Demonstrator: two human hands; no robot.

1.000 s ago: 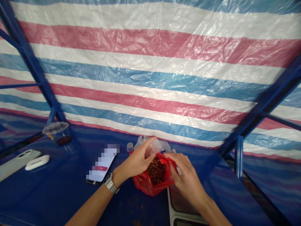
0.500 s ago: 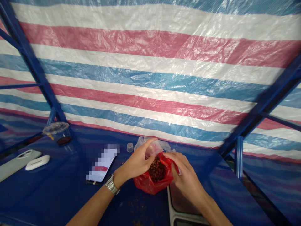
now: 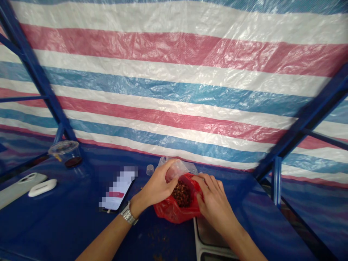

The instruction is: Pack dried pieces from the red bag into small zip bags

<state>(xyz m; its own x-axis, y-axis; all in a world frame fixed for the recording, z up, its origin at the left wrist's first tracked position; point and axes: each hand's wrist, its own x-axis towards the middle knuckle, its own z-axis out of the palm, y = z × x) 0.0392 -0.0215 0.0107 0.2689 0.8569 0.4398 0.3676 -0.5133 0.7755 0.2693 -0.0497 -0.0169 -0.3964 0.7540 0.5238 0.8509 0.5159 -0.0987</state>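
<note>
Left hand (image 3: 157,183), steel watch (image 3: 128,214) on wrist, is closed on the clear plastic (image 3: 176,169) at the mouth of the red plastic bag (image 3: 165,211), just right of a pixelated phone (image 3: 118,188) and a small clear cup (image 3: 149,169) near the back edge of the blue surface (image 3: 67,224). Bag sits on the surface w/ dark reddish-brown granules (image 3: 181,194) inside, its right side just by a metal-edged tray (image 3: 209,232). Right hand (image 3: 214,199) grips the red rim above the tray, blue surface running on to its right edge.
</note>
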